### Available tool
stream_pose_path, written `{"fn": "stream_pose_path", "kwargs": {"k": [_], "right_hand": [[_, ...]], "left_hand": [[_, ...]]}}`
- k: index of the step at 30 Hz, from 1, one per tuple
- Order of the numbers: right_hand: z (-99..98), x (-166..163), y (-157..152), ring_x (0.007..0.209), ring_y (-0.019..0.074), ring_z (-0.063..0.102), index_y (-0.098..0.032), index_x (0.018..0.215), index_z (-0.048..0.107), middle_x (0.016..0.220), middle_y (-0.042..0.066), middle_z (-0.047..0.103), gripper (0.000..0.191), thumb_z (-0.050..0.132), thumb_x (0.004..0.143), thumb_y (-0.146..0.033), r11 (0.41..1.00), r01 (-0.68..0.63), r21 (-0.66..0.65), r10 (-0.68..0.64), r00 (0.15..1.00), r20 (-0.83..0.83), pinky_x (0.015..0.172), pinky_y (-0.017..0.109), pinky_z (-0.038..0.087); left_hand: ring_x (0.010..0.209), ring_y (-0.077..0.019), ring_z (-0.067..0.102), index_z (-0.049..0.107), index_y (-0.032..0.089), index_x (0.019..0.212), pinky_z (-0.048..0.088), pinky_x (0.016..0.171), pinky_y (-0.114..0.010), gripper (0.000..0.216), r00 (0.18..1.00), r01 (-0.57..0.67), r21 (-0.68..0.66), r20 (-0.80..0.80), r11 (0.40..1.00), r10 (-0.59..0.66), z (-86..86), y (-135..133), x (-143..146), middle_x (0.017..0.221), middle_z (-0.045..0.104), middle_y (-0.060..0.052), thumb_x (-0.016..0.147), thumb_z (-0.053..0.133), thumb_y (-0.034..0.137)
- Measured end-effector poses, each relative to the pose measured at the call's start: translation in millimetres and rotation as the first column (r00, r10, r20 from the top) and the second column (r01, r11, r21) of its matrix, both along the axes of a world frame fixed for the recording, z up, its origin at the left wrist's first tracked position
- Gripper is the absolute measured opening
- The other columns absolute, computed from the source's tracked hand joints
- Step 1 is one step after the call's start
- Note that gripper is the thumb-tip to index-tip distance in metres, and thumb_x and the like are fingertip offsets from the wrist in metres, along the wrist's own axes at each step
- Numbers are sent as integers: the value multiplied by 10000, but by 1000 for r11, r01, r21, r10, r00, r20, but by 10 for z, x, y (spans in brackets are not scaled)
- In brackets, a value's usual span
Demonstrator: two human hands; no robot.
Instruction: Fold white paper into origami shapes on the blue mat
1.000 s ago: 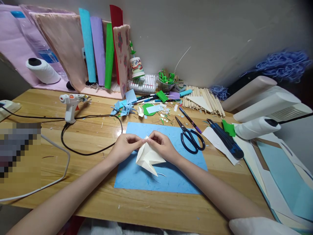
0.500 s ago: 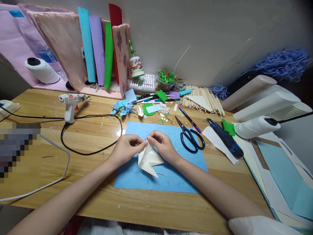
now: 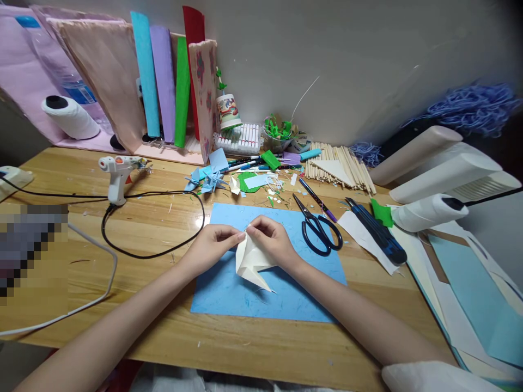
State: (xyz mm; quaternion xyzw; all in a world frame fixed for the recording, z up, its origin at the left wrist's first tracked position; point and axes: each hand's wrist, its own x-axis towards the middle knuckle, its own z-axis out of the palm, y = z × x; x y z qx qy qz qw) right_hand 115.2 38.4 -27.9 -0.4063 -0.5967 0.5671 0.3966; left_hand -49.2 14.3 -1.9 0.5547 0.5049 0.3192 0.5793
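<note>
A cream folded paper piece [image 3: 250, 262] with pointed flaps hangs from my fingertips, its lower tip slanting down to the right. My left hand [image 3: 214, 245] pinches its top edge between thumb and index finger. Close beside it, my right hand [image 3: 272, 239] is also closed on the top of the paper, thumb and fingers almost meeting those of the left. Both hands are held above a blue sheet [image 3: 229, 299] lying on the wooden table. The exact pinch point is partly covered by the fingertips.
Black scissors [image 3: 316, 226] lie on the blue sheet's right part, near a dark utility knife [image 3: 373, 231]. A white glue gun [image 3: 118, 177] with a looping black cord stands at left. Behind are paper scraps, pens and wooden sticks [image 3: 359, 174]. A thread spool [image 3: 429, 212] lies at right.
The folded paper has turned slightly, its lower tip swinging to the right. Both hands keep their pinch at the top and have barely shifted.
</note>
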Motion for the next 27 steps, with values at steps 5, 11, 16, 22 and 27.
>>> {"fn": "stream_pose_path", "kwargs": {"k": [5, 11, 16, 22, 27], "right_hand": [[17, 12, -4, 609, 117, 463, -176, 688, 542, 655, -8, 521, 183, 571, 772, -335, 998, 25, 65, -25, 1000, -2, 555, 235, 365], [41, 9, -40, 605, 114, 462, -172, 688, 546, 658, -5, 525, 154, 569, 781, -291, 997, 19, 71, -19, 1000, -5, 548, 236, 357], [45, -2, -30, 606, 110, 474, -168, 697, 557, 666, -7, 536, 145, 584, 771, -291, 999, -10, 33, 11, 1000, -20, 551, 231, 363], [-7, 2, 26, 654, 120, 508, -156, 662, 579, 687, 3, 558, 164, 631, 733, -295, 995, -83, 51, 86, 995, -44, 602, 239, 385], [-19, 10, 33, 599, 106, 479, -161, 638, 561, 644, -11, 535, 185, 633, 727, -306, 1000, -23, 10, 24, 996, -91, 552, 225, 363]], "left_hand": [[593, -111, 492, 600, 131, 625, 390, 601, -207, 359, 984, 163, -109, 90, 981, -153, 26, 2, 21, 605, 569, 14, 791, 482, 426], [507, -82, 297, 474, 142, 532, 249, 486, -202, 399, 974, 222, 17, -54, 975, -221, 30, -15, 13, 521, 340, 45, 811, 433, 424], [512, -81, 252, 431, 145, 533, 215, 476, -212, 394, 969, 209, 81, -153, 975, -195, -3, -33, 11, 539, 288, 44, 829, 401, 405], [506, -78, 293, 438, 140, 522, 237, 480, -199, 399, 982, 174, 4, -80, 985, -173, 10, -18, 11, 517, 334, 49, 804, 451, 422], [664, -125, 527, 581, 131, 676, 404, 675, -220, 339, 926, 324, -236, 275, 916, -257, 3, -11, -4, 642, 570, 0, 816, 461, 414]]}}
